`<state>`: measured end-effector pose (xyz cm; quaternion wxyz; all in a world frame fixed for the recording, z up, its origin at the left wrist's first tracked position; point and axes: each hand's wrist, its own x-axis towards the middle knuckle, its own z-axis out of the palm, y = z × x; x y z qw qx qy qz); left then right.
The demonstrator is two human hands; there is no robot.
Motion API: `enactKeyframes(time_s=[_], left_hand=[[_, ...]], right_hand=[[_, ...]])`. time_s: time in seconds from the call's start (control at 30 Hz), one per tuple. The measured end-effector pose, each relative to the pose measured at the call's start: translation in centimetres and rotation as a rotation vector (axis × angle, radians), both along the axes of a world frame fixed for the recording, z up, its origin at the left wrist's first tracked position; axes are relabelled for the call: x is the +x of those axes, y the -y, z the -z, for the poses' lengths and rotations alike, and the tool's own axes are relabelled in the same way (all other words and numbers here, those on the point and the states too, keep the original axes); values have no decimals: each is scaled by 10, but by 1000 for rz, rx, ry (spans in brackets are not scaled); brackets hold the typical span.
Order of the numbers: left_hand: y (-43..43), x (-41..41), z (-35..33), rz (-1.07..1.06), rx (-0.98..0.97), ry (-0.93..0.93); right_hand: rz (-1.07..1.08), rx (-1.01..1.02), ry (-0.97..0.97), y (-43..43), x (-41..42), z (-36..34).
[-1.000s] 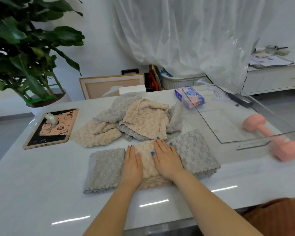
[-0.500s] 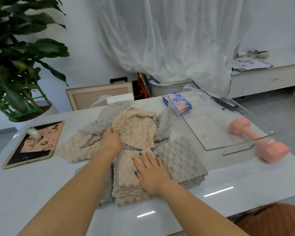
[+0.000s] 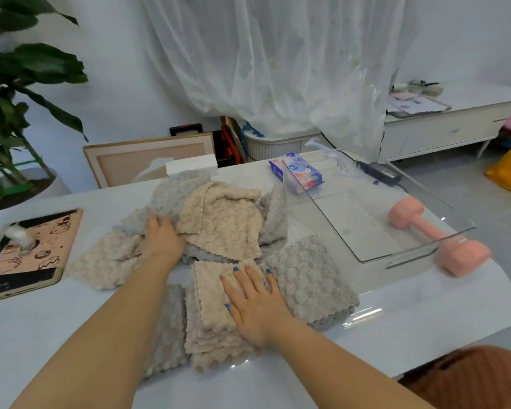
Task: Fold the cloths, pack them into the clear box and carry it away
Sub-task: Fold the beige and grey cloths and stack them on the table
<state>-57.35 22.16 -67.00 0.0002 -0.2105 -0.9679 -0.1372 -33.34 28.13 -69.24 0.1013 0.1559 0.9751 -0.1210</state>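
Head view: right hand (image 3: 255, 305) fingers spread flat, pressing folded beige stack (image 3: 216, 317) near table (image 3: 396, 314) front edge. Left hand (image 3: 161, 239) palm down on unfolded cloth pile (image 3: 219, 222), grip unclear. Clear box (image 3: 375, 214) right, empty, near table edge.

The right hand (image 3: 255, 302) lies flat on the folded beige cloth (image 3: 216, 308) (fingers spread), while the left hand (image 3: 161, 239) reaches into the loose cloth pile (image 3: 222, 219) beside the clear box (image 3: 375, 219).
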Motion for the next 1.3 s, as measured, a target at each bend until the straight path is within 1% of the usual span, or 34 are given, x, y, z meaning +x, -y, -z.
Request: enactKeyframes(time_s=[0.07, 0.13, 0.2, 0.23, 0.3, 0.37, 0.47, 0.5, 0.53, 0.57, 0.6, 0.67, 0.7, 0.73, 0.8, 0.93, 0.97, 1.0, 1.07, 1.1, 1.13, 1.2, 1.23, 1.27, 1.3], left_hand=[[6, -10, 4, 52, -27, -10], [10, -16, 3, 66, 38, -7], [14, -17, 0, 53, 87, 49], [16, -18, 1, 58, 75, 93], [22, -12, -1, 84, -23, 120], [25, -4, -7, 70, -33, 28], [28, 7, -32, 45, 166, -287], [30, 9, -44, 50, 243, -362], [31, 11, -58, 52, 334, -386], [31, 10, -73, 49, 446, -365], [31, 9, -89, 55, 578, -306], [28, 9, -117, 116, 769, -107], [25, 11, -127, 168, 814, -3], [24, 14, -133, 219, 807, 88], [25, 26, -132, 321, 679, 235], [37, 53, -115, 495, 409, 402], [40, 58, -114, 512, 368, 439], [42, 63, -116, 521, 339, 463], [48, 70, -122, 544, 316, 489], [50, 73, -126, 559, 325, 507], [52, 75, -130, 572, 351, 540], [55, 82, -135, 592, 440, 635], [56, 86, -137, 617, 473, 669], [57, 91, -138, 646, 476, 674], [59, 93, -139, 660, 429, 646]], right_hand=[[6, 14, 45, -1, 0, -1], [4, 31, 67, -1, -1, -2], [6, 33, 73, -1, -2, -4], [7, 31, 78, -1, -2, -4], [12, 32, 93, 0, -1, -4], [15, 36, 105, 0, -2, -5], [19, 51, 119, 0, -2, -5], [16, 57, 116, 1, -3, -5], [18, 60, 117, 0, -2, -4], [18, 59, 117, 1, -2, -4], [17, 57, 115, 1, -2, -5], [20, 47, 106, 1, -3, -7], [22, 39, 105, 0, -3, -6], [26, 22, 100, 0, -3, -8], [42, -37, 63, 1, -3, -14], [88, -183, 11, -6, -9, -33], [135, -270, -37, -8, -11, -39], [214, -408, -138, -9, -13, -45], [376, -714, -421, -8, -12, -53], [415, -774, -541, -7, -12, -58], [411, -768, -617, -6, -13, -61], [411, -665, -614, -7, -18, -61], [445, -630, -596, -10, -23, -60], [472, -623, -599, -13, -28, -61], [483, -642, -615, -15, -32, -63]])
